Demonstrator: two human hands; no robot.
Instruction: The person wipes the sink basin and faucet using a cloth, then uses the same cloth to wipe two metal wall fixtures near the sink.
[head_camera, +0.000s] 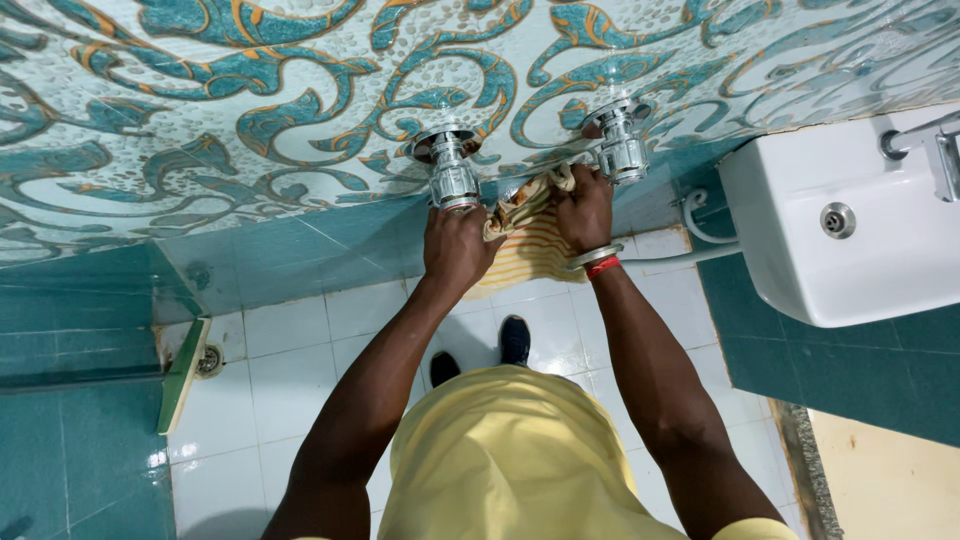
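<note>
Left chrome valve (449, 170): juts from wall, left hand (455, 248) just below | Right chrome valve (620, 142): right hand (584, 208) touching | Gap between valves: filled by striped cloth (528, 230) | Right side: blocked by white basin (850, 225) | Left wall: open tile (200, 130)

We see a bright, evenly lit, sharp picture; glare glints on the chrome taps (453, 170) and wet floor tiles (290, 400), and edges bow outward.

white washbasin (800, 260), round floor drain (209, 360), green step edge (182, 375), patterned wall tiles (200, 100)
</note>
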